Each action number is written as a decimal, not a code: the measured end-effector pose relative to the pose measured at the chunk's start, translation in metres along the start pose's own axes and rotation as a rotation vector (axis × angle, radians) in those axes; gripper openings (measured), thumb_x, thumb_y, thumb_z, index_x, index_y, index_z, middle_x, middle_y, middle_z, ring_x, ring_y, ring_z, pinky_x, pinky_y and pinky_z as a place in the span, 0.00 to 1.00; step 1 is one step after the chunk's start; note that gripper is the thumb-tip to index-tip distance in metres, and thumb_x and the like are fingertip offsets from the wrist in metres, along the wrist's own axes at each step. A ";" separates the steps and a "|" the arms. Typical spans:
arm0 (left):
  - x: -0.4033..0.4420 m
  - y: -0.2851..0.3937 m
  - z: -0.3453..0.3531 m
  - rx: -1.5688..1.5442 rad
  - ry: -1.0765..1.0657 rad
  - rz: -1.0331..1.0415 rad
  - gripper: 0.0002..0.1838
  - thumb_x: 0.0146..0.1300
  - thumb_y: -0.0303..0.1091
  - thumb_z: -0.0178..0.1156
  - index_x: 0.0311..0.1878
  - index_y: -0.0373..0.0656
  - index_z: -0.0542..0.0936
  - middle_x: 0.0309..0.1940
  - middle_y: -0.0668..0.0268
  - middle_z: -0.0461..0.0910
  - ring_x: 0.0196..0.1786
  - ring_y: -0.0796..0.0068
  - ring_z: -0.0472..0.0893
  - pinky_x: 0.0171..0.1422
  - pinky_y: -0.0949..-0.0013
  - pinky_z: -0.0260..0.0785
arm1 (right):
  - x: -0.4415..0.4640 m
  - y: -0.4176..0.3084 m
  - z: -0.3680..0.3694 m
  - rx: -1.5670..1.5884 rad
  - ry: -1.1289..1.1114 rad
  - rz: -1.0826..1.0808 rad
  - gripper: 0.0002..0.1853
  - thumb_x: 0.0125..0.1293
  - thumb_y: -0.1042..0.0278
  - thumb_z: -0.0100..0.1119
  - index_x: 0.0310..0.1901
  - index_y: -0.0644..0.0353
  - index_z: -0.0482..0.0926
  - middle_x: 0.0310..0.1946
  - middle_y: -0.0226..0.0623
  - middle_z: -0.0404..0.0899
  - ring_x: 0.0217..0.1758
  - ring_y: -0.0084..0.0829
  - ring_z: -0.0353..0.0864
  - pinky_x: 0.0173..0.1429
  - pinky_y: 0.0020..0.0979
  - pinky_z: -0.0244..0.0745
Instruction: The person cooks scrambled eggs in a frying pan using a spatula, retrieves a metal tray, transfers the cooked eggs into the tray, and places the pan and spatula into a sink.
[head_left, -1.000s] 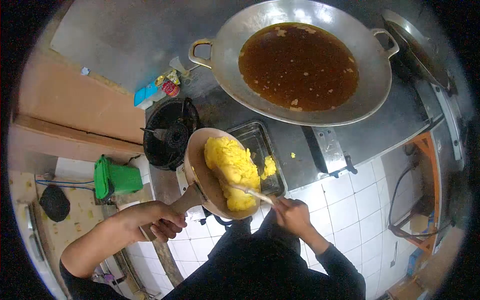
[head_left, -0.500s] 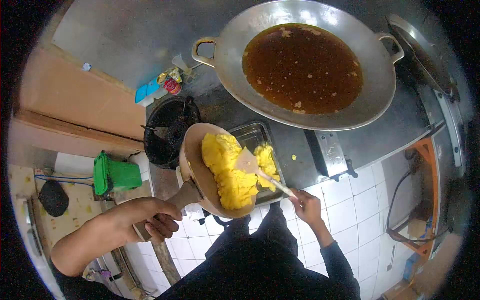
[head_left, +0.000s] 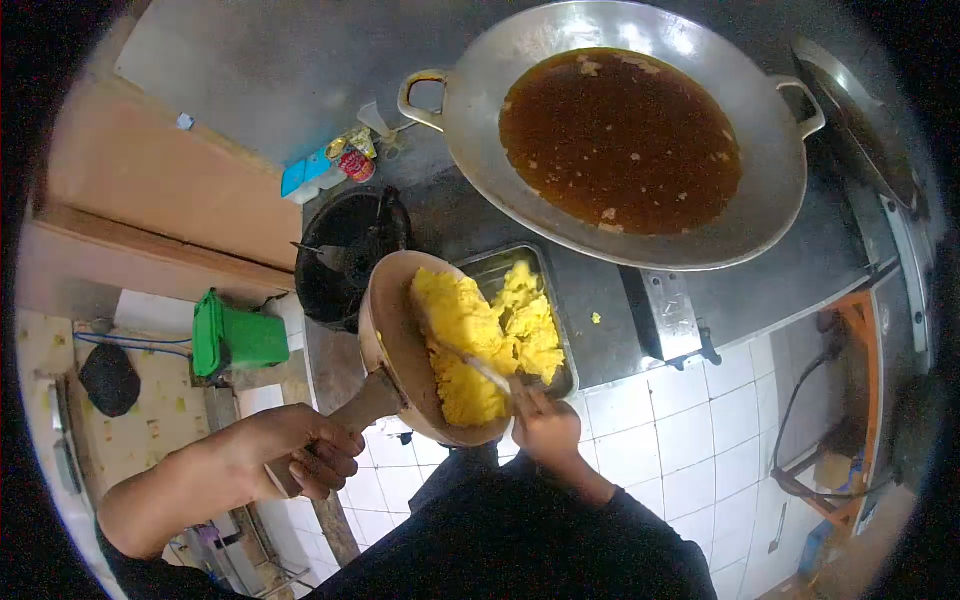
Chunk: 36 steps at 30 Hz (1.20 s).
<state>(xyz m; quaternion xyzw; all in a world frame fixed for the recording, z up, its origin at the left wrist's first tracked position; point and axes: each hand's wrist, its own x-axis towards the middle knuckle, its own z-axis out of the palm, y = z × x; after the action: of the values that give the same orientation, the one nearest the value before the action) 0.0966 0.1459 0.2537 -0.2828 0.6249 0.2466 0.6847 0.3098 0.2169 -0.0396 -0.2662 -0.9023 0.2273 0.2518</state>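
Note:
My left hand (head_left: pixel 312 455) is wrapped round the handle of a beige pan (head_left: pixel 385 330), which is tilted toward a metal tray (head_left: pixel 572 375). Scrambled egg (head_left: pixel 465 400), soft and yellow, lies in the pan, and more egg (head_left: pixel 533 330) rests in the tray beside it. The fingers of my right hand (head_left: pixel 548 425) grip a spatula (head_left: pixel 485 370) by its pale handle. Its blade is sunk in the egg inside the pan and hidden from sight.
A large wok (head_left: pixel 780 200) of brown liquid sits on the counter beyond the tray. Left of the tray stands a black pot (head_left: pixel 325 290) with a utensil in it. Cans and blue-lidded tubs (head_left: pixel 305 178) are behind. A green bin (head_left: pixel 240 338) is at left.
My right hand has moved left with the spatula, its blade going from the pan's edge into the egg. More egg lies in the tray. The pan has barely moved.

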 end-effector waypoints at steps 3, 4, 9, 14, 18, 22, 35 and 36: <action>0.002 0.001 -0.006 -0.061 -0.059 -0.029 0.05 0.65 0.28 0.43 0.33 0.39 0.64 0.16 0.75 0.58 0.13 0.88 0.56 0.14 0.84 0.49 | -0.009 -0.001 0.002 0.008 -0.108 0.150 0.25 0.55 0.66 0.54 0.57 0.49 0.71 0.34 0.32 0.79 0.21 0.34 0.79 0.25 0.33 0.75; 0.002 0.002 -0.007 -0.129 -0.108 -0.065 0.05 0.65 0.28 0.44 0.33 0.39 0.64 0.16 0.76 0.58 0.13 0.88 0.56 0.13 0.83 0.49 | -0.011 0.001 0.002 0.026 -0.126 0.226 0.24 0.56 0.65 0.55 0.57 0.48 0.71 0.35 0.33 0.79 0.22 0.34 0.79 0.24 0.34 0.75; -0.001 0.003 -0.001 -0.111 -0.053 -0.052 0.05 0.66 0.28 0.44 0.33 0.39 0.64 0.16 0.75 0.57 0.13 0.88 0.55 0.13 0.83 0.49 | -0.022 0.014 -0.002 0.088 -0.050 0.298 0.19 0.57 0.64 0.56 0.52 0.51 0.74 0.32 0.35 0.79 0.22 0.37 0.78 0.24 0.35 0.73; -0.001 -0.002 -0.005 -0.133 -0.094 -0.054 0.05 0.65 0.28 0.44 0.33 0.40 0.63 0.16 0.75 0.58 0.13 0.88 0.56 0.13 0.82 0.51 | -0.034 0.027 -0.008 0.234 -0.003 0.423 0.16 0.60 0.62 0.56 0.49 0.55 0.77 0.26 0.39 0.77 0.20 0.40 0.75 0.23 0.36 0.69; -0.008 -0.002 0.003 -0.139 -0.045 -0.052 0.05 0.65 0.28 0.45 0.33 0.40 0.63 0.15 0.75 0.58 0.12 0.88 0.56 0.14 0.82 0.51 | -0.042 0.042 -0.017 0.208 -0.101 0.520 0.15 0.62 0.59 0.53 0.48 0.51 0.78 0.29 0.41 0.79 0.27 0.44 0.80 0.28 0.37 0.74; -0.009 0.000 0.000 -0.153 -0.033 -0.067 0.06 0.66 0.28 0.44 0.32 0.40 0.64 0.15 0.75 0.58 0.12 0.88 0.56 0.14 0.82 0.51 | -0.040 0.048 -0.028 0.241 -0.092 0.594 0.15 0.61 0.59 0.55 0.47 0.54 0.79 0.25 0.41 0.78 0.24 0.43 0.78 0.27 0.36 0.72; -0.010 -0.006 -0.007 -0.025 -0.004 0.016 0.08 0.65 0.30 0.46 0.29 0.41 0.63 0.15 0.75 0.58 0.13 0.89 0.55 0.13 0.84 0.49 | -0.061 0.006 -0.022 -0.027 -0.241 -0.093 0.28 0.51 0.67 0.59 0.57 0.48 0.71 0.24 0.26 0.68 0.18 0.26 0.72 0.20 0.29 0.67; -0.010 -0.007 -0.006 -0.018 0.013 0.031 0.08 0.65 0.29 0.46 0.29 0.41 0.63 0.16 0.75 0.58 0.13 0.89 0.55 0.12 0.84 0.50 | -0.061 0.011 -0.013 -0.102 -0.218 -0.109 0.30 0.49 0.67 0.60 0.59 0.50 0.69 0.25 0.27 0.69 0.20 0.26 0.72 0.21 0.29 0.68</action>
<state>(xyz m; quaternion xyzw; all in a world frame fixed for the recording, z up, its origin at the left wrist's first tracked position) 0.0962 0.1362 0.2638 -0.2806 0.6316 0.2608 0.6741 0.3659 0.1925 -0.0559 -0.2029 -0.9478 0.1946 0.1502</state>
